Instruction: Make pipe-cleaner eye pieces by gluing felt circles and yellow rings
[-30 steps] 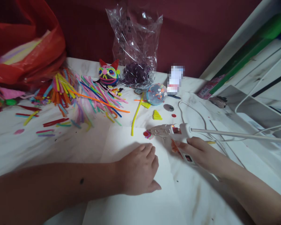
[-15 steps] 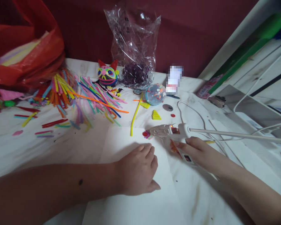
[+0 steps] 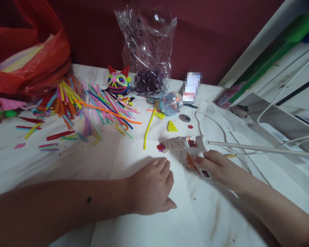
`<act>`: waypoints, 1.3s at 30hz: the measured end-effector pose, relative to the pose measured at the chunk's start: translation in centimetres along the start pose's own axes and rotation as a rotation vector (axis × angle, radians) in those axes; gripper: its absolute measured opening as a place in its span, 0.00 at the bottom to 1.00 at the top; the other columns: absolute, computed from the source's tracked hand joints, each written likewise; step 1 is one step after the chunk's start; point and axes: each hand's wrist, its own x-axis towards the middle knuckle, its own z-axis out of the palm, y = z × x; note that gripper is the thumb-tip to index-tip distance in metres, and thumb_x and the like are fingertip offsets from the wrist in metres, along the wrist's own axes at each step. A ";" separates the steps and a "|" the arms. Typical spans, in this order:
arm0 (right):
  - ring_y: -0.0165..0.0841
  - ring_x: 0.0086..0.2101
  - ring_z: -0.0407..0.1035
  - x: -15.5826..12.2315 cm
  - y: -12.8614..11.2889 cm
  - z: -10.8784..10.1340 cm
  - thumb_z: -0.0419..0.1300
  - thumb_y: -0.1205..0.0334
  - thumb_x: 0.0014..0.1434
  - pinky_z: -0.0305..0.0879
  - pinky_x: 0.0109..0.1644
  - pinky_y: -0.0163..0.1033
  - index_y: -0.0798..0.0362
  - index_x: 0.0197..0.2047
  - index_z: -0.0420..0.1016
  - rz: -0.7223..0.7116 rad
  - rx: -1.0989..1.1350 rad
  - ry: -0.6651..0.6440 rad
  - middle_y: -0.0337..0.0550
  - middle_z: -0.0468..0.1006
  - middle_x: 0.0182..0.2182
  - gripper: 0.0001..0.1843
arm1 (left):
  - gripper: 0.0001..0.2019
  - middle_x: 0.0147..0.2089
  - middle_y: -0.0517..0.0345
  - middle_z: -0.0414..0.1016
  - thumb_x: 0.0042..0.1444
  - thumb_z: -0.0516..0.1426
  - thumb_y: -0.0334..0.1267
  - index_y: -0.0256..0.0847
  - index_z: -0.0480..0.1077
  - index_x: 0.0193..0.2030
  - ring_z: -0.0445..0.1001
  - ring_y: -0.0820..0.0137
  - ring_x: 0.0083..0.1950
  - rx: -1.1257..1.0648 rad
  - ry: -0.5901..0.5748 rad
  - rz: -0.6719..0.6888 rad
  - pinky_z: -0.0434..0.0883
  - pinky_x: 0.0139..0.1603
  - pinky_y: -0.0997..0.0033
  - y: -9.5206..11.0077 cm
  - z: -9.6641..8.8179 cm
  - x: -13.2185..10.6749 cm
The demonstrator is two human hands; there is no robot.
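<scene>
My right hand (image 3: pixel 218 168) is closed round the handle of a white hot glue gun (image 3: pixel 203 145), a finger by its orange trigger. A long glue stick (image 3: pixel 247 147) sticks out of its rear, and a small light glows on its body. The nozzle touches or hovers just over a small red and purple piece (image 3: pixel 160 148) on a white sheet of paper (image 3: pixel 134 157); which, I cannot tell. My left hand (image 3: pixel 151 187) rests on the paper below that piece, fingers curled and thumb out, with nothing visible in it.
Behind lie a yellow pipe cleaner (image 3: pixel 148 127), a yellow triangle (image 3: pixel 172 126) and a clear round container (image 3: pixel 171 103). A decorated cat-like ball (image 3: pixel 118 81), pipe cleaners (image 3: pixel 110 103) and a plastic bag (image 3: pixel 149 55) stand further back. A white cord (image 3: pixel 221 125) loops at right.
</scene>
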 end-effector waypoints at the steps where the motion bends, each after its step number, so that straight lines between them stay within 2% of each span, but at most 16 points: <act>1: 0.28 0.20 0.56 0.0 -0.1 -0.1 0.54 0.42 0.49 0.55 0.22 0.33 0.51 0.17 0.57 -0.006 0.000 0.001 0.35 0.59 0.16 0.23 | 0.33 0.52 0.31 0.70 0.56 0.50 0.59 0.24 0.70 0.48 0.66 0.49 0.56 -0.001 0.000 -0.001 0.60 0.54 0.57 0.0 0.0 0.0; 11: 0.29 0.19 0.57 -0.2 -0.5 -0.1 0.53 0.41 0.49 0.56 0.21 0.34 0.51 0.16 0.59 -0.027 0.008 -0.014 0.36 0.61 0.14 0.24 | 0.32 0.52 0.31 0.70 0.57 0.50 0.58 0.24 0.70 0.48 0.66 0.50 0.55 -0.009 0.007 0.003 0.60 0.54 0.57 0.0 0.0 -0.1; 21: 0.29 0.19 0.58 -0.3 -0.1 -0.6 0.55 0.41 0.49 0.55 0.21 0.34 0.51 0.16 0.60 -0.006 0.012 0.071 0.36 0.62 0.15 0.23 | 0.31 0.50 0.32 0.71 0.57 0.50 0.58 0.25 0.70 0.46 0.66 0.50 0.54 -0.007 -0.008 0.005 0.61 0.52 0.57 -0.1 -0.2 0.0; 26: 0.29 0.19 0.57 -0.4 -0.2 -0.5 0.55 0.42 0.49 0.55 0.21 0.34 0.51 0.17 0.59 -0.018 0.016 0.013 0.36 0.62 0.15 0.23 | 0.32 0.51 0.31 0.71 0.57 0.50 0.58 0.24 0.69 0.48 0.66 0.50 0.55 -0.018 0.003 0.002 0.60 0.54 0.56 -0.1 -0.1 -0.1; 29: 0.29 0.20 0.58 -0.5 0.0 -0.9 0.55 0.42 0.50 0.55 0.22 0.34 0.51 0.17 0.60 -0.005 0.019 0.002 0.36 0.62 0.16 0.23 | 0.32 0.52 0.30 0.70 0.57 0.50 0.58 0.24 0.69 0.48 0.66 0.50 0.56 -0.019 0.000 0.003 0.60 0.54 0.56 -0.1 0.0 -0.2; 34: 0.29 0.21 0.58 -0.5 0.9 -2.2 0.54 0.38 0.49 0.54 0.23 0.35 0.52 0.18 0.61 0.023 0.025 0.090 0.36 0.62 0.17 0.25 | 0.32 0.54 0.30 0.68 0.57 0.50 0.58 0.25 0.70 0.48 0.65 0.49 0.58 -0.030 -0.025 -0.005 0.61 0.55 0.56 -0.2 -0.1 -0.1; 39: 0.28 0.21 0.55 -1.0 0.9 -2.3 0.54 0.38 0.48 0.51 0.22 0.35 0.52 0.19 0.63 0.069 0.107 0.073 0.35 0.59 0.17 0.25 | 0.31 0.56 0.31 0.67 0.57 0.50 0.57 0.25 0.69 0.49 0.64 0.49 0.59 -0.042 -0.055 -0.007 0.61 0.57 0.56 -0.3 -0.3 -0.1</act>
